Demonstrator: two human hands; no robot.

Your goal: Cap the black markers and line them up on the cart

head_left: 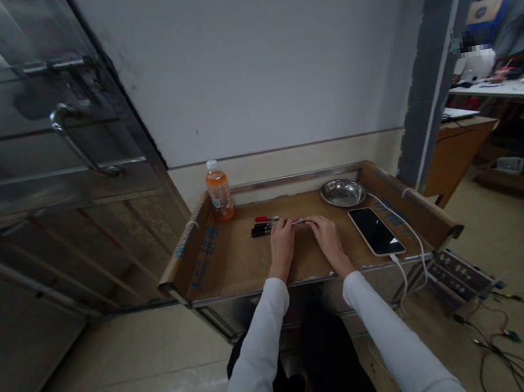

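My left hand (283,240) and right hand (327,237) pinch a slim, silvery pen-like stick (298,221) between them, right of the slim black pens (260,231). Blue printing (209,241) on the brown cardboard tray lining (246,265): illegible.

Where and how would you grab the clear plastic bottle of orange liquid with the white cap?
Probably mid-body, fingers wrapped around, coming from the front right. The bottle stands upright and its rounded body is exposed there, while the brown cardboard-covered left side wall and the silver metal back rail crowd its left and rear. Approach above the slim red pen.
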